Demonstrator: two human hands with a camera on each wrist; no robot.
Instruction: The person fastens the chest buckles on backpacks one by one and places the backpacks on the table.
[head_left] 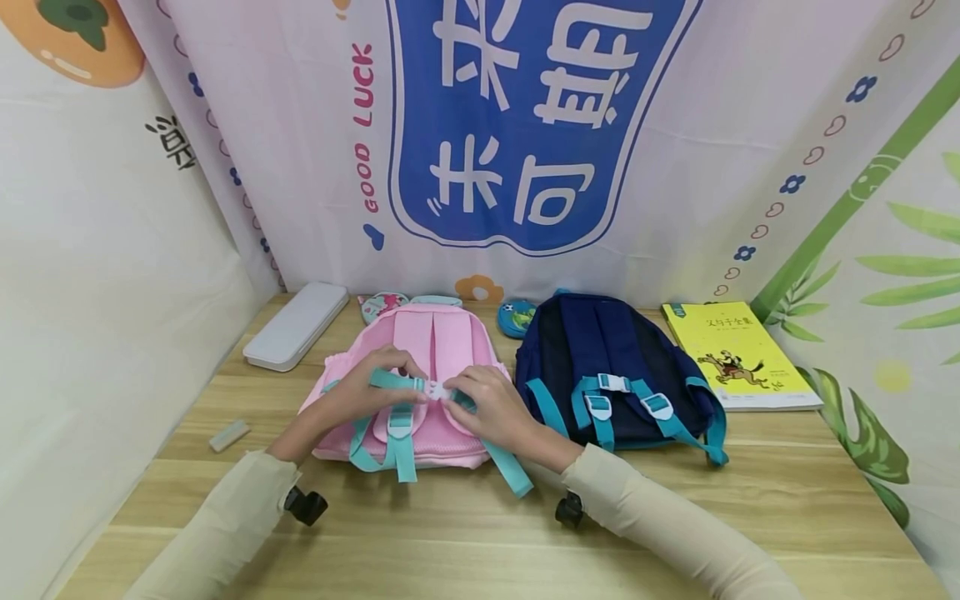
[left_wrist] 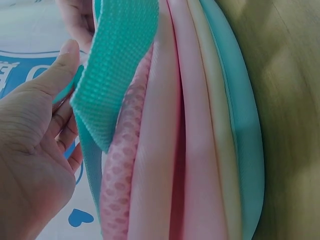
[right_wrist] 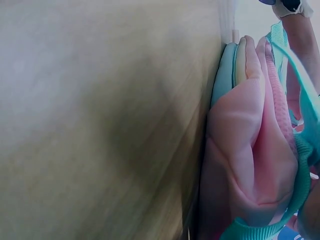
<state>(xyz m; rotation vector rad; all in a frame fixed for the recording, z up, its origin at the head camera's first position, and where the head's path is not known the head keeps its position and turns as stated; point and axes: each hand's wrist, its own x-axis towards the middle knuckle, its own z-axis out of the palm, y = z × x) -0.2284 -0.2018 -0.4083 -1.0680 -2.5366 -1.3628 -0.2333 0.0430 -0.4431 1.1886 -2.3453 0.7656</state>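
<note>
A pink backpack [head_left: 408, 325] lies on the table with its shoulder-strap side up and its turquoise webbing straps [head_left: 405, 454] trailing toward the front edge. Over its middle is a white buckle [head_left: 437, 389], whose two sides meet between the hands. My left hand [head_left: 367, 385] pinches the buckle's left end by its turquoise strap. From the other side, my right hand [head_left: 491, 406] pinches the right end, its fingers covering part of the buckle. In the left wrist view, the left hand [left_wrist: 35, 130] is beside a turquoise strap [left_wrist: 117, 65] along the bag's edge.
A navy backpack [head_left: 551, 350] with teal straps lies to the right, beside a yellow book [head_left: 727, 350]. A pale case [head_left: 296, 325] sits back left, an eraser-like block [head_left: 228, 435] front left. A small round blue item [head_left: 516, 318] is behind, between the bags.
</note>
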